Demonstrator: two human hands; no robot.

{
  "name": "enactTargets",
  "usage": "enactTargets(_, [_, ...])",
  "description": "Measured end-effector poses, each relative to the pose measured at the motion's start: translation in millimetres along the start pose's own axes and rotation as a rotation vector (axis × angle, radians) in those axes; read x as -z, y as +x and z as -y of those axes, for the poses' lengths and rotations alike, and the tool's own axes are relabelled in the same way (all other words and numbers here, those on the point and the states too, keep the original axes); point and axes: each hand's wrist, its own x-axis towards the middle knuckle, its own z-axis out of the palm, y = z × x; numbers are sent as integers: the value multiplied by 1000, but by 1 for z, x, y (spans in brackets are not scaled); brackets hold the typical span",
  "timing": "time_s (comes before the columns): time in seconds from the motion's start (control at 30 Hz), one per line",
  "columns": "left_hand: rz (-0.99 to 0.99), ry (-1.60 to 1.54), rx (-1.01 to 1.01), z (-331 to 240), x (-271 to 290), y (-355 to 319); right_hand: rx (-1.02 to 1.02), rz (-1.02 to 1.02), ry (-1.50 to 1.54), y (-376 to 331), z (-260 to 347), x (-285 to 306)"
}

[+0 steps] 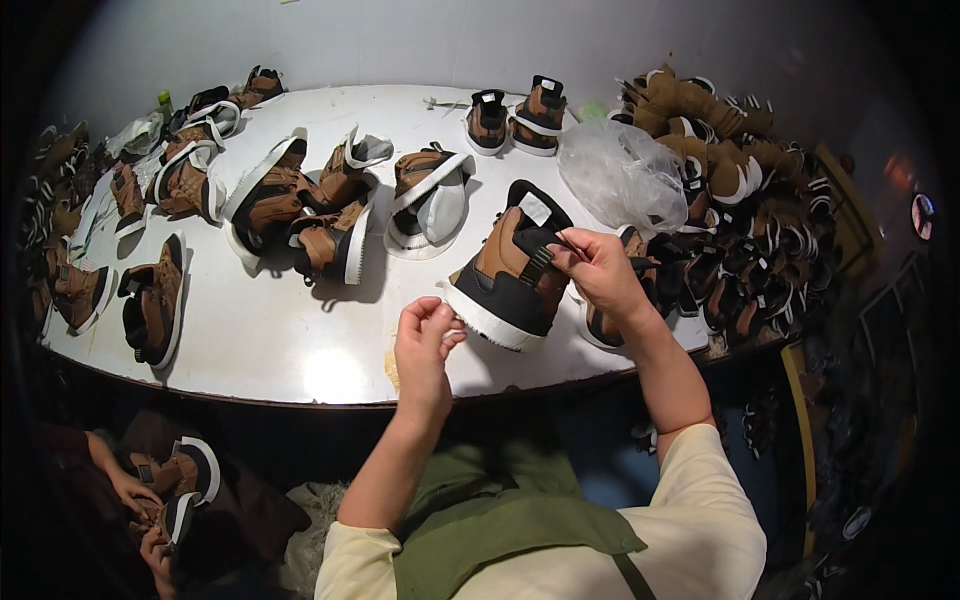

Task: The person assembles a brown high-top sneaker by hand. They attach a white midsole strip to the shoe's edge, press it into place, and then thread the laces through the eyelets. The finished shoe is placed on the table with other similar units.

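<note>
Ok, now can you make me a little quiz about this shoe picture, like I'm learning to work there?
1. Which hand is at the upper part of the lifted brown-and-black shoe, left or right?
2. Where is the clear plastic bag?
a) inside a shoe
b) on the white table
c) on somebody's lap
3. Fill in the colour: the apron is ____.

Key: 1. The right hand; the left hand is lower, by the sole's edge. 2. b. 3. Green.
</note>
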Motion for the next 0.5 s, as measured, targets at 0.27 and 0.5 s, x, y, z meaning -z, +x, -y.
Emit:
enactTargets(0.27, [200, 26, -83, 5, -17, -26, -30, 13, -171, 6, 16, -7])
enactTargets(0.5, [230, 3, -27, -2, -22, -29, -101, 78, -152, 11, 24, -3])
